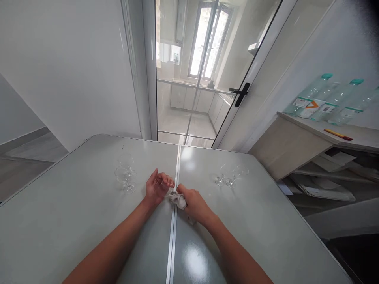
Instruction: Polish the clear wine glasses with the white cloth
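My left hand (158,186), palm turned up and fingers curled, cradles the bowl of a clear stemmed glass (165,188). The glass lies on its side, its outline faint. A crumpled whitish cloth (179,200) is bunched in my right hand (194,203), pressed against the stem end of that glass. The cloth hides the glass's foot, and a loose end hangs below my right hand. To the left stand clear stemmed glasses (128,179), overlapping so their number is hard to tell. Two more stemmed glasses (230,182) stand to the right.
The pale glossy table (89,225) has a metal seam down its middle. Beyond its far edge is a glass door (189,90) with a black handle (240,94). At the right, a wooden shelf unit (302,146) bears several plastic bottles (318,103) and a yellow-and-red stick-like object (337,134).
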Demonstrator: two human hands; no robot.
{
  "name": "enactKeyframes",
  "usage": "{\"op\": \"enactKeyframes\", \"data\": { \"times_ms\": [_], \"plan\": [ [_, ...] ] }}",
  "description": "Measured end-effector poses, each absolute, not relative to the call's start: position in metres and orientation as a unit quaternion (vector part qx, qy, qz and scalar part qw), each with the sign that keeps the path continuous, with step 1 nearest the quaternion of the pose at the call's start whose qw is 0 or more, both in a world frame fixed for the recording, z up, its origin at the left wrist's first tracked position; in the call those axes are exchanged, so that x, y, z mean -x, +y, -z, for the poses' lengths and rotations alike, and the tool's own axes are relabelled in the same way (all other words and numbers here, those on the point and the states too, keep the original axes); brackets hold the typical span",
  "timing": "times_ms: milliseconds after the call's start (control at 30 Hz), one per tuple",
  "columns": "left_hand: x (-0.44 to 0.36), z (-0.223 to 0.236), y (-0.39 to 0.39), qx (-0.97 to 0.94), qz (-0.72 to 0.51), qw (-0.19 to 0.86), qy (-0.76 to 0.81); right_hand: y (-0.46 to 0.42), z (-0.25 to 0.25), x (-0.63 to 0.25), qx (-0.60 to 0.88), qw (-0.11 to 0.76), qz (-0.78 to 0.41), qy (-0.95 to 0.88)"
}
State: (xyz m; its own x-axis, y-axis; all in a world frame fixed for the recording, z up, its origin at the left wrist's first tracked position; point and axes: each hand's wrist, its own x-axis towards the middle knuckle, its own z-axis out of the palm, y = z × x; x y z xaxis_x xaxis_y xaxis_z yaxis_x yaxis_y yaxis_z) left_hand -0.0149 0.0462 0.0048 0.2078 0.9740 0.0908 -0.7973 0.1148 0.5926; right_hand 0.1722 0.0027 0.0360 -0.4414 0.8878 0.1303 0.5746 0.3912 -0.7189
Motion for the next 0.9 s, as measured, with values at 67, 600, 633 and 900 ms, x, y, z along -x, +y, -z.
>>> {"op": "enactKeyframes", "data": {
  "times_ms": [67,600,633,900],
  "plan": [
    [0.017,-0.003,0.048,-0.244,-0.628,0.722,0.156,0.005,-0.035,-0.174,0.522,0.329,-0.263,-0.742],
    [0.016,0.002,0.054,-0.196,-0.701,0.670,0.147,0.005,-0.020,-0.158,0.595,0.483,-0.342,-0.543],
    [0.016,0.003,0.055,-0.193,-0.704,0.668,0.146,0.004,-0.021,-0.157,0.592,0.492,-0.339,-0.541],
    [0.016,0.002,0.055,-0.210,-0.693,0.670,0.163,0.009,-0.009,-0.159,0.601,0.482,-0.344,-0.537]
  ]
}}
